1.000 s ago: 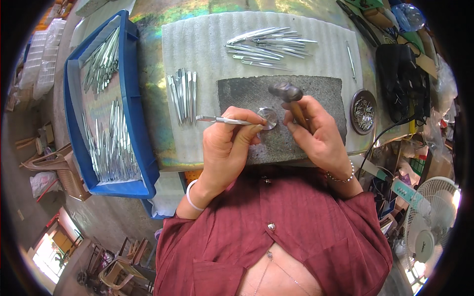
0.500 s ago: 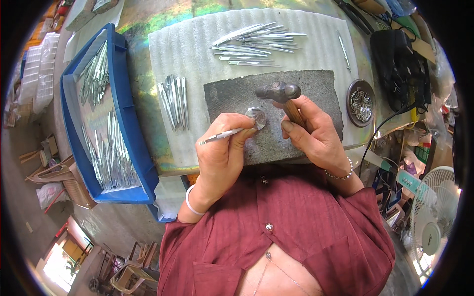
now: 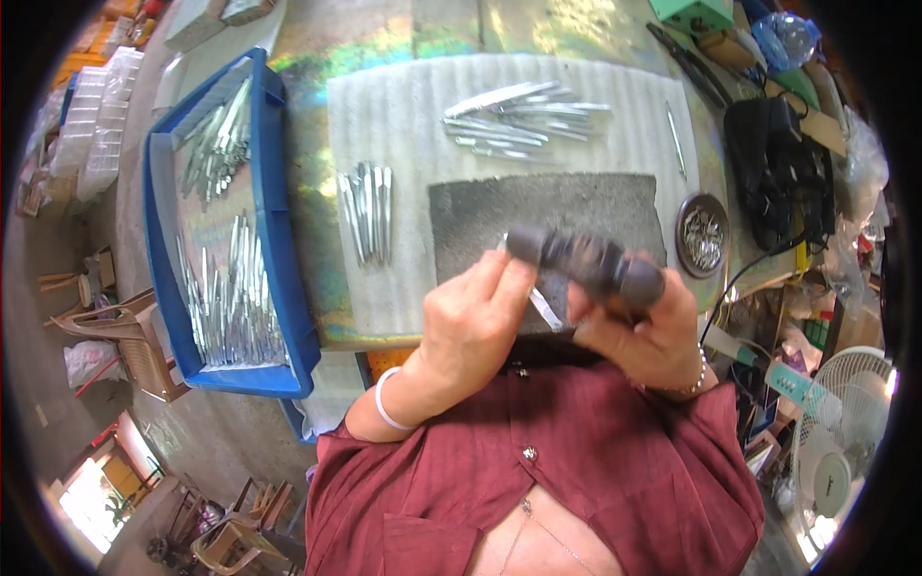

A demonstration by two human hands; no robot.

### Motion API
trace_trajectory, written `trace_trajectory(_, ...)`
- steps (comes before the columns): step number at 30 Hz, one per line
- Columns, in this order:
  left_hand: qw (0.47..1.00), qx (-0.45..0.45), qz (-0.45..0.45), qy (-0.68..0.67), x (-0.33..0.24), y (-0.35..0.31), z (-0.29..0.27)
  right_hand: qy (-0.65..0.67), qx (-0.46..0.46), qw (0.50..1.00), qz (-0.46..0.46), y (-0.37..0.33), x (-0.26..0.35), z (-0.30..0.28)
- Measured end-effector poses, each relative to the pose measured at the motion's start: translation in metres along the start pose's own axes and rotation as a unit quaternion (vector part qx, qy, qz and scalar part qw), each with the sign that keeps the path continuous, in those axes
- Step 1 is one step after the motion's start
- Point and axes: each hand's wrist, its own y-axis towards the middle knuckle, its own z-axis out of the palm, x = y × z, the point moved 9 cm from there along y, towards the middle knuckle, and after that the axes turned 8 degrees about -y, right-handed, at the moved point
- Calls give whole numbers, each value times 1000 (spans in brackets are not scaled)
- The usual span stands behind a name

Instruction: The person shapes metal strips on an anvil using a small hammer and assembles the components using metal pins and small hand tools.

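Observation:
My left hand (image 3: 475, 322) is closed, its fingers pinching a slim silver metal strip (image 3: 547, 310) whose flat end sticks out to the right. In my right hand (image 3: 653, 336) is a ball-peen hammer (image 3: 586, 261), its dark head raised over the dark grey slab (image 3: 538, 202) and blurred by motion. The hammer and my hands cover the middle of the slab, so the round metal block there is mostly hidden. Beyond the slab, a pile of similar slim metal strips (image 3: 523, 120) lies on a white foam sheet (image 3: 403, 106), with a smaller row of strips (image 3: 365, 213) to the left.
On the left stands a blue tray (image 3: 300, 326) holding two groups of metal strips. A round dish of small metal parts (image 3: 703, 237) sits at the right, below a lone strip (image 3: 676, 139). A black cable (image 3: 759, 240) and a fan (image 3: 836, 422) are farther right.
The hammer has risen from the slab and turned. My left hand has turned the strip, so its free end points right instead of left. The whole view has shifted slightly.

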Motion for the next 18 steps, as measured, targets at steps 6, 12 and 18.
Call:
trace_trajectory(6,998,13,38,-42,1,-5,4,-139,68,980,-125,25,46,15)
trace_trajectory(12,996,9,14,-82,5,-2,3,-187,82,972,-119,25,54,21)
trace_trajectory(18,998,-3,46,-36,6,-5,5,-212,78,971,-82,23,51,19)
